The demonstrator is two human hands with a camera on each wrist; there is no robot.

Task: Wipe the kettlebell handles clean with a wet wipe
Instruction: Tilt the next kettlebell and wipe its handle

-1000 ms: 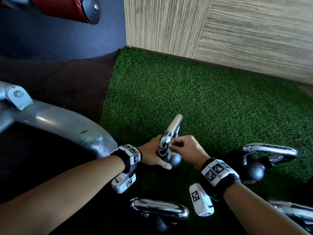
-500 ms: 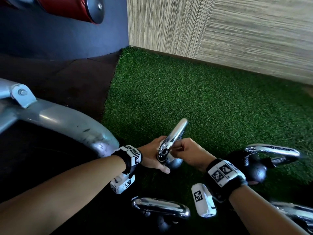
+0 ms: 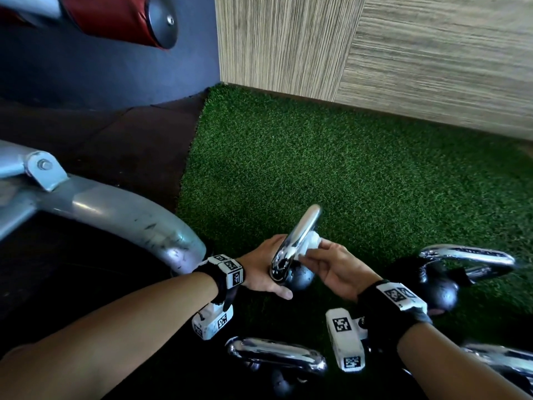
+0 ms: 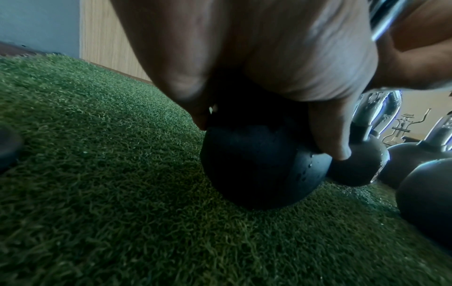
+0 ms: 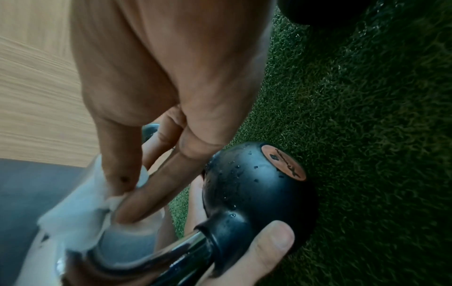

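A small black kettlebell (image 3: 301,277) with a chrome handle (image 3: 300,236) sits tilted on the green turf. My left hand (image 3: 264,269) grips it at the base of the handle, with the thumb (image 5: 264,249) lying across the ball's neck. Its black ball (image 4: 261,170) rests on the grass under that hand. My right hand (image 3: 331,265) pinches a crumpled white wet wipe (image 3: 313,241) and presses it against the inner side of the handle. In the right wrist view the wet wipe (image 5: 80,209) is bunched between thumb and fingers against the chrome. Water droplets dot the ball (image 5: 252,185).
Three more chrome-handled kettlebells stand close by: one at the right (image 3: 461,272), one near my body (image 3: 277,356), one at the lower right edge (image 3: 501,362). A grey machine frame (image 3: 115,215) curves at the left on dark rubber floor. Wood-look wall panels (image 3: 375,53) border the turf behind.
My right hand has turned palm-up and opened a little, so the white wipe now shows against the handle. The kettlebell and left hand stay in place.
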